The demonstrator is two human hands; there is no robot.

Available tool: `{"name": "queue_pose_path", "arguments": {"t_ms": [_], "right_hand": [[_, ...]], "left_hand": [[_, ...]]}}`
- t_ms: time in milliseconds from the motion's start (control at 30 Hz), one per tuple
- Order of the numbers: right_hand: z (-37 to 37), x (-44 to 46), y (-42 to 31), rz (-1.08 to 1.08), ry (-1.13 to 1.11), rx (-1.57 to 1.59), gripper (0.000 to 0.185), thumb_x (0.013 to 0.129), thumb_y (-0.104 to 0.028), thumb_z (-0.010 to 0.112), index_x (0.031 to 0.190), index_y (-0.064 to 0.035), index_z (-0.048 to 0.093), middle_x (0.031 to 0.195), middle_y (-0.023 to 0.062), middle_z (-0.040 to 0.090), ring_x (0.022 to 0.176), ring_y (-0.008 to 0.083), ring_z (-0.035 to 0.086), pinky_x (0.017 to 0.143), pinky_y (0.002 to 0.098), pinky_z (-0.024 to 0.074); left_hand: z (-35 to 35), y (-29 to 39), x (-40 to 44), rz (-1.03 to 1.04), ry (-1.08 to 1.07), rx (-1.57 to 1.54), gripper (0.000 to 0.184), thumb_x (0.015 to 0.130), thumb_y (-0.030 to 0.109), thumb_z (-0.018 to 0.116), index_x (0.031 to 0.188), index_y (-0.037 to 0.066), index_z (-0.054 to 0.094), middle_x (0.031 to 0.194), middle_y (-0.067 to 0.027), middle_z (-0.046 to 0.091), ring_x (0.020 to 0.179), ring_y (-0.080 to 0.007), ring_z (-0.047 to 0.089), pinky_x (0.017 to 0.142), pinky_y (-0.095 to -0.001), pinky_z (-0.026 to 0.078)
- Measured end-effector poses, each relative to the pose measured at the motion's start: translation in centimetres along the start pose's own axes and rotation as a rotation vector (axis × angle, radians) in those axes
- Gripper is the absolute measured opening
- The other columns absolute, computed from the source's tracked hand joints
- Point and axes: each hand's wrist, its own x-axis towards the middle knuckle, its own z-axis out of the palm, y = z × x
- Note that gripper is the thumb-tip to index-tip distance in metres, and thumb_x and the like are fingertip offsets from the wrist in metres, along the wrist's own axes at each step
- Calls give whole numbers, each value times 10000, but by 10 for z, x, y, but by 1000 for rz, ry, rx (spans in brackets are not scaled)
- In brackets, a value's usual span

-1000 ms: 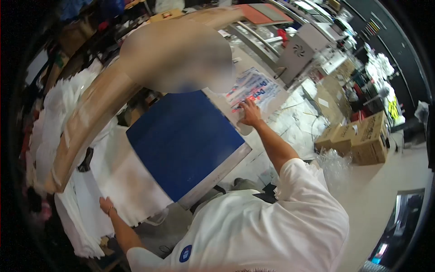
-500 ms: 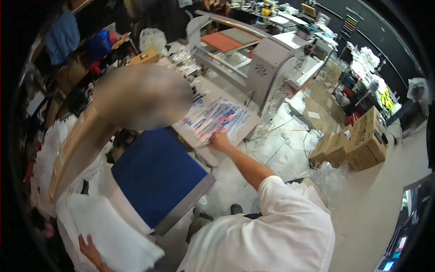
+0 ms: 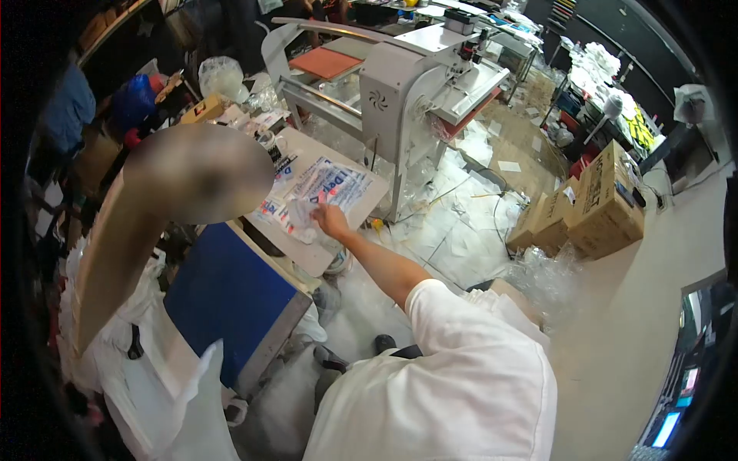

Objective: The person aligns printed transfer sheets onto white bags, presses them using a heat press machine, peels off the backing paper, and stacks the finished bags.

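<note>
Right hand (image 3: pixel 330 220) pinches a thin sheet (image 3: pixel 301 212) over the board (image 3: pixel 314 258).
A light edge grip best avoids creases; left hand unseen, its fingers can't be told.

White short-sleeved fabric shirt (image 3: pixel 453 376), loose and creased. Grey trouser leg (image 3: pixel 326 384) partly visible; dark shoes (image 3: pixel 384 343) below.

Uneven indoor light falls off toward black, fisheye-warped edges, with a blurred oval (image 3: pixel 200 173) at left.
</note>
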Motion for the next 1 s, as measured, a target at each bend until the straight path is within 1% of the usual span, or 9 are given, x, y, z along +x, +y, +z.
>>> {"name": "queue_pose_path", "arguments": {"t_ms": [100, 133, 267, 467, 600, 667, 800, 867, 1000], "right_hand": [[8, 18, 25, -227, -60, 4, 237, 907, -201, 590, 1024, -9, 665, 929, 245, 696, 896, 381, 682, 792, 462, 523], [24, 21, 41, -326, 82, 301, 234, 927, -190, 578, 1032, -2, 672, 854, 213, 698, 806, 351, 674, 760, 454, 514], [-31, 6, -31, 38, -111, 315, 234, 836, -196, 739, 918, 20, 708, 720, 62, 683, 647, 122, 615, 601, 316, 488], [-51, -12, -72, -7, -75, 636, 350, 780, -156, 821, 1025, 37, 661, 876, 107, 694, 740, 171, 660, 687, 294, 520], [-62, -17, -99, -68, -83, 515, 345, 823, -272, 782, 953, 28, 670, 846, 92, 667, 787, 169, 600, 773, 310, 473], [-66, -18, -111, -79, -54, 349, 187, 855, -95, 754, 994, 2, 674, 849, 6, 649, 810, 86, 572, 777, 231, 460], [-65, -41, -179, -27, -55, 138, 134, 879, -68, 723, 954, 20, 654, 825, -5, 584, 772, 80, 536, 715, 225, 450], [-46, -38, -184, -451, -27, 262, 159, 865, -95, 722, 916, 37, 651, 861, 106, 632, 758, 155, 601, 594, 267, 475], [-4, -60, -243, -539, -113, 170, 283, 816, 45, 670, 1085, -37, 701, 923, 114, 618, 792, 215, 631, 610, 303, 525]], "left_hand": [[16, -177, 55, -59, 20, -155, 598, 959, 267, 642, 1425, -42, 429, 1423, -216, 486, 1255, -295, 497, 1060, -413, 394], [49, -85, 40, -138, 184, -297, 593, 951, 266, 649, 1420, -28, 436, 1409, -184, 494, 1242, -274, 499, 1049, -407, 402], [140, -121, 97, -153, 168, -641, 581, 911, 135, 686, 1399, -31, 419, 1302, -124, 534, 1146, -213, 520, 1024, -332, 398], [276, -39, 155, -146, -126, -1046, 266, 873, 81, 708, 1107, -14, 624, 1058, -50, 655, 965, -117, 589, 879, -245, 445], [386, -84, 195, -255, -126, -1185, 181, 863, 124, 732, 954, 1, 634, 880, -20, 657, 811, -102, 581, 752, -237, 445], [412, -99, 193, -314, -15, -971, 194, 849, 143, 746, 934, 7, 638, 818, -17, 649, 754, -113, 581, 708, -256, 456], [417, -97, 168, -295, 100, -508, 213, 811, 175, 772, 888, 27, 639, 702, -32, 624, 626, -163, 577, 608, -316, 476], [412, -99, 164, -287, 87, -404, 196, 812, 163, 761, 896, 36, 639, 695, -54, 617, 622, -194, 583, 626, -328, 486], [405, -117, 173, -174, 35, -460, 255, 813, 149, 789, 899, -14, 612, 691, -27, 590, 629, -123, 532, 610, -295, 460]]}}
